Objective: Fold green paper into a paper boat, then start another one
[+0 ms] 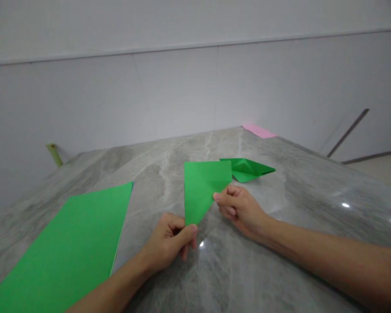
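A folded green paper (pixel 202 187), shaped like a triangle with a square top, is held upright above the grey marble table (pixel 280 243). My left hand (pixel 171 243) pinches its bottom point between thumb and forefinger. My right hand (pixel 237 208) pinches its right edge, fingers closed on the paper. Behind the held piece, a finished green paper boat (pixel 249 168) lies on the table.
A stack of flat green sheets (pixel 65 252) lies at the front left of the table. A pink sheet (pixel 259 130) sits at the far corner by the white wall. A small green object (pixel 54 154) leans at the far left edge.
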`<state>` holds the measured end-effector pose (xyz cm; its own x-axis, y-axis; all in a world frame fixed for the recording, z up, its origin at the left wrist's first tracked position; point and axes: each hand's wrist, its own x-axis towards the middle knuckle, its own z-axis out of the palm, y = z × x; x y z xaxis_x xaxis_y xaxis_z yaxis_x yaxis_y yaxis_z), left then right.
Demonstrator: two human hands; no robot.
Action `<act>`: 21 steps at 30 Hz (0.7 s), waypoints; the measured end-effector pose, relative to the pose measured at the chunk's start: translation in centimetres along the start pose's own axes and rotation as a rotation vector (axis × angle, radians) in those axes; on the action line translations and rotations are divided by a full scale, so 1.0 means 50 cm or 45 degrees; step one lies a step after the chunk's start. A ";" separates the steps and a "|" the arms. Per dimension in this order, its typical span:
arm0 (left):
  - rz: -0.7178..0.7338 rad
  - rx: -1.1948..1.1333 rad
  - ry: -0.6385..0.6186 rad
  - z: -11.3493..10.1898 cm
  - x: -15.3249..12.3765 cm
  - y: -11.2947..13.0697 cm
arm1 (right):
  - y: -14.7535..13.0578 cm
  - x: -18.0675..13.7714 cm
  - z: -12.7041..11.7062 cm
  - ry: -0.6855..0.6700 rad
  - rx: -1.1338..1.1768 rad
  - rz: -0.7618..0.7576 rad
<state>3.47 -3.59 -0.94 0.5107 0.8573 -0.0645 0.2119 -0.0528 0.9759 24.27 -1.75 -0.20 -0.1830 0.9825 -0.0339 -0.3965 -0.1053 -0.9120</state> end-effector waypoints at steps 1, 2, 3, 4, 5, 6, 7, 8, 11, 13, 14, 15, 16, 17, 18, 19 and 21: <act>-0.017 -0.042 0.019 0.002 0.002 0.000 | 0.003 -0.001 0.001 -0.008 -0.012 0.011; -0.032 -0.087 0.028 0.005 0.003 0.000 | 0.005 -0.002 0.002 -0.019 -0.027 0.022; -0.044 -0.124 0.027 0.008 0.005 0.001 | 0.007 -0.003 0.003 -0.030 -0.045 0.032; -0.049 -0.145 0.021 0.010 0.006 0.003 | 0.009 -0.005 0.004 -0.039 -0.064 0.039; -0.049 -0.144 0.011 0.011 0.007 0.006 | 0.009 -0.006 0.004 -0.042 -0.081 0.040; -0.042 -0.126 -0.001 0.011 0.008 0.008 | 0.009 -0.006 0.005 -0.040 -0.095 0.037; -0.034 -0.101 -0.008 0.009 0.008 0.011 | 0.008 -0.007 0.005 -0.033 -0.103 0.025; -0.028 -0.076 -0.012 0.006 0.007 0.013 | 0.006 -0.006 0.004 -0.022 -0.103 0.004; -0.025 -0.022 -0.015 -0.008 0.003 0.015 | -0.010 0.002 -0.002 0.031 -0.060 -0.072; -0.039 0.010 -0.025 -0.017 -0.002 0.011 | -0.025 0.012 -0.013 0.092 -0.023 -0.109; -0.047 0.028 -0.037 -0.020 -0.004 0.008 | -0.034 0.018 -0.021 0.131 -0.009 -0.129; -0.049 0.044 -0.047 -0.023 -0.006 0.003 | -0.042 0.024 -0.029 0.173 0.003 -0.153; -0.054 0.056 -0.047 -0.024 -0.007 -0.001 | -0.048 0.030 -0.037 0.223 0.002 -0.192; -0.051 0.054 -0.029 -0.023 -0.008 -0.005 | -0.053 0.035 -0.045 0.247 0.000 -0.217; -0.043 0.042 0.007 -0.022 -0.008 -0.009 | -0.054 0.038 -0.051 0.261 -0.005 -0.232; -0.034 0.024 0.051 -0.020 -0.007 -0.011 | -0.054 0.040 -0.054 0.263 -0.016 -0.230; -0.011 -0.013 0.132 -0.016 -0.003 -0.013 | -0.045 0.037 -0.053 0.230 -0.048 -0.193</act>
<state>2.59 -3.29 -1.37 0.4197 0.9062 -0.0511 0.2069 -0.0407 0.9775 27.20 0.71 0.70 0.0412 0.9985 0.0351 -0.3730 0.0479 -0.9266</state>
